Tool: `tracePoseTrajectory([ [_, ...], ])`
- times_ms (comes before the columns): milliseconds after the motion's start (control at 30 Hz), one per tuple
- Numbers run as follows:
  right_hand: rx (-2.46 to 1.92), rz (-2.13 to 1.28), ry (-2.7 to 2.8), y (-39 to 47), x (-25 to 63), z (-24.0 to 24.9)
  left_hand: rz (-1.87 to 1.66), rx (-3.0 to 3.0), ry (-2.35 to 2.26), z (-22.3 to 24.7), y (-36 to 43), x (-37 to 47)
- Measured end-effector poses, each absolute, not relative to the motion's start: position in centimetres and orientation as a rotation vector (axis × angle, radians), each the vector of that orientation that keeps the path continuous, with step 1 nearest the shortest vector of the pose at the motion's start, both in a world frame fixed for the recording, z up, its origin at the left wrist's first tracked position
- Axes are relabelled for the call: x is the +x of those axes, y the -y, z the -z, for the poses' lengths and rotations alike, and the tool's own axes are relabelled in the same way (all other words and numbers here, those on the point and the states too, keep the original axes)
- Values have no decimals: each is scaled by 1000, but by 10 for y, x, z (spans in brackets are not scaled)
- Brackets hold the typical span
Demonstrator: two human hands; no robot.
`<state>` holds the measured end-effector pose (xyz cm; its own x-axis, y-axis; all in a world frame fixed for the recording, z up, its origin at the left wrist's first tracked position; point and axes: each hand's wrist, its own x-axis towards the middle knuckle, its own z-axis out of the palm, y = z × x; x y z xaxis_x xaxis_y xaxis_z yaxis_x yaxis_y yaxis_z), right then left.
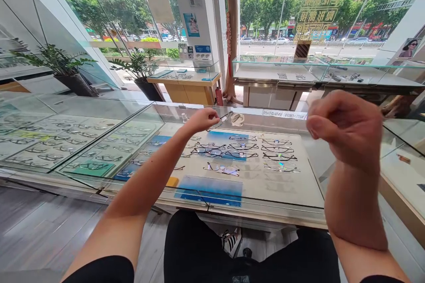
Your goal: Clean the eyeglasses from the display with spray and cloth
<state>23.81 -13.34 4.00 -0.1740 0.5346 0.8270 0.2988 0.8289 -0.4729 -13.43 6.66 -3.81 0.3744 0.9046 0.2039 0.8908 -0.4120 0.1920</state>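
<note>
My left hand [204, 120] is over the far part of the glass display case [265, 205], its fingers closed on a pair of glasses [223, 119]. A crumpled pale cloth [237, 119] lies just right of these glasses. My right hand [345, 126] is raised at the right, nearer the camera, with its fingers curled and pressed together; anything inside them is hidden. Between and below my hands, several eyeglass frames [242, 146] rest in rows inside the case, some over blue sheets [209, 190].
More glass cases with eyeglasses [96, 146] stretch to the left. Another counter [401, 199] stands at the right edge. Potted plants [75, 70] and further display cases [279, 73] stand beyond, before large windows. My knees [195, 247] are below the case's front edge.
</note>
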Motion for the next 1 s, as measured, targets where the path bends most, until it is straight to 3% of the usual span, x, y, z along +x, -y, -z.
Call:
tracePoseTrajectory([
  [133,-743,-620,1728,56,220,-18,-1071,2216,-1197,14,-62,-88],
  [400,-799,-588,1742,30,216,-38,-1437,1800,-567,-34,-22,0],
  [667,-831,-457,1784,39,210,-35,-1415,1743,-464,-26,-11,6],
  [1000,-833,-572,1773,32,212,-29,-1333,1748,-450,-19,-17,5],
])
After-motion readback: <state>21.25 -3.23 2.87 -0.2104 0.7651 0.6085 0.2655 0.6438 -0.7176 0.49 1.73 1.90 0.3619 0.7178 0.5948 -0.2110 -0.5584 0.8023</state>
